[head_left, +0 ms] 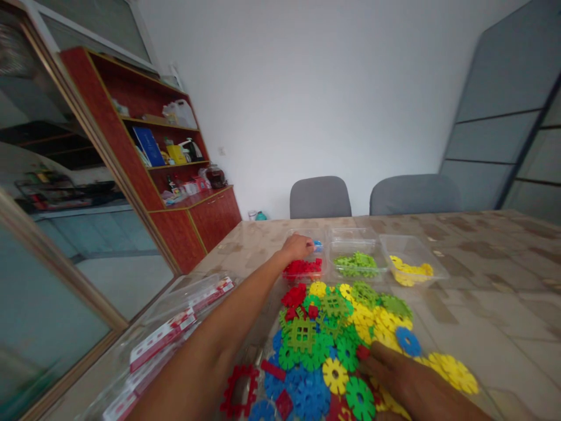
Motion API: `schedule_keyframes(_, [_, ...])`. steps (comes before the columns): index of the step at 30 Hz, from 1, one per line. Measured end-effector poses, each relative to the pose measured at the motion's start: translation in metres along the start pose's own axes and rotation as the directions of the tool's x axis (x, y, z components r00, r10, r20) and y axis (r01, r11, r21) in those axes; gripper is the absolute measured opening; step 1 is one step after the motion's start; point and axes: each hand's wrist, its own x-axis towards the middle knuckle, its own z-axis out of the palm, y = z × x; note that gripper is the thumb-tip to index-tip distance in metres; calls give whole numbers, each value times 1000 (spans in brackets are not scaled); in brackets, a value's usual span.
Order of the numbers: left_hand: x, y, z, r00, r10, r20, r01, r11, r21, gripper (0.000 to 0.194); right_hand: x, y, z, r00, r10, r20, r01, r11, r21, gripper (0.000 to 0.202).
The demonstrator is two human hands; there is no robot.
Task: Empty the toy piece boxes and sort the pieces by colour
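My left hand (298, 248) reaches over the clear box with red pieces (303, 268), fingers closed at a blue plastic piece (317, 245). My right hand (392, 371) is low over a mixed pile of plastic building pieces, and a small red plastic piece (363, 352) sits between its fingertips; its lower fingers are hidden. In the pile are green notched discs (360, 399), blue discs (309, 394), a yellow disc (335, 375) and a light-green lattice square (301, 333). A red toothed square frame (240, 392) lies at the pile's left edge.
Beside the red box stand a clear box with light-green pieces (356, 264) and another with yellow pieces (411, 271). Clear plastic packaging with printed strips (164, 336) lies left of my left arm. Two grey chairs (319, 197) stand behind the table (491, 263).
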Motion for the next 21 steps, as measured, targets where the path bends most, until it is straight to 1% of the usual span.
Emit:
schedule_keyframes(2, [-2, 2, -2, 1000, 4, -23, -4, 1000, 3, 26, 4, 5, -4, 999, 21, 39, -22, 999, 37, 31])
schedule_keyframes(5, [-10, 7, -8, 997, 17, -81, -19, 999, -26, 28, 9, 15, -12, 995, 72, 76, -76, 995, 63, 21])
schedule_keyframes(7, [-24, 13, -15, 993, 37, -116, -44, 997, -63, 28, 8, 25, -14, 991, 106, 84, -108, 994, 20, 20])
schedule_keyframes(8, [-34, 17, -18, 990, 52, -128, -64, 994, -85, 26, 5, 30, -14, 989, 123, 77, -123, 992, -11, 21])
schedule_keyframes(10, [-63, 24, -27, 987, 98, -130, -115, 984, -134, 23, -7, 40, -8, 989, 141, 49, -137, 988, -63, 27])
schedule_keyframes(12, [-102, 30, -35, 981, 168, -98, -184, 966, -181, 25, -20, 47, 2, 987, 161, 9, -160, 982, -101, 46])
schedule_keyframes(14, [-146, 34, -40, 967, 253, -31, -254, 943, -217, 26, -28, 46, 10, 985, 170, -34, -173, 978, -120, 66])
schedule_keyframes(15, [-167, 36, -40, 958, 286, 10, -276, 933, -233, 27, -28, 43, 13, 985, 165, -44, -169, 978, -124, 72])
schedule_keyframes(16, [-186, 37, -40, 944, 322, 72, -294, 920, -258, 30, -26, 39, 13, 986, 159, -38, -163, 979, -124, 74])
schedule_keyframes(17, [-204, 39, -38, 944, 314, 103, -275, 919, -281, 37, -20, 33, 12, 989, 150, -8, -150, 981, -120, 70])
schedule_keyframes(18, [-218, 39, -36, 941, 308, 142, -256, 919, -300, 43, -13, 27, 10, 989, 141, 41, -135, 985, -110, 61])
schedule_keyframes(20, [-238, 41, -30, 938, 289, 189, -226, 929, -294, 52, 3, 16, 3, 982, 117, 150, -109, 992, -63, 39])
schedule_keyframes(21, [-243, 42, -27, 936, 284, 210, -221, 934, -279, 55, 10, 12, -2, 978, 108, 181, -104, 994, -28, 28])
